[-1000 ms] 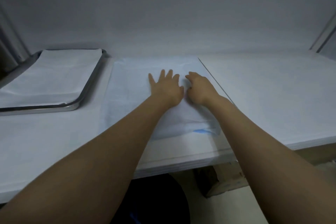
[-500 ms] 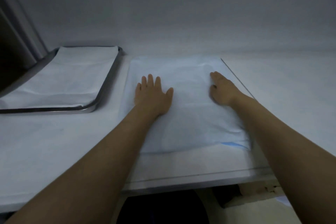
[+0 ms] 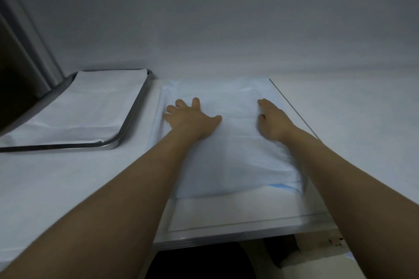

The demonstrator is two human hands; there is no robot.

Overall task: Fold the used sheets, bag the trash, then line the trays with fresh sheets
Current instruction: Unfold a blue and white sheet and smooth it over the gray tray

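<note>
folded sheet (image 3: 235, 152) under left hand (image 3: 192, 121) and right hand (image 3: 273, 121), fingers (image 3: 195, 103) flat, right ones blurry

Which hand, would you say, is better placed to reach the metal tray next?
Likely the left hand: it lies flat on the sheet, nearest the tray; the right hand sits farther.
</note>
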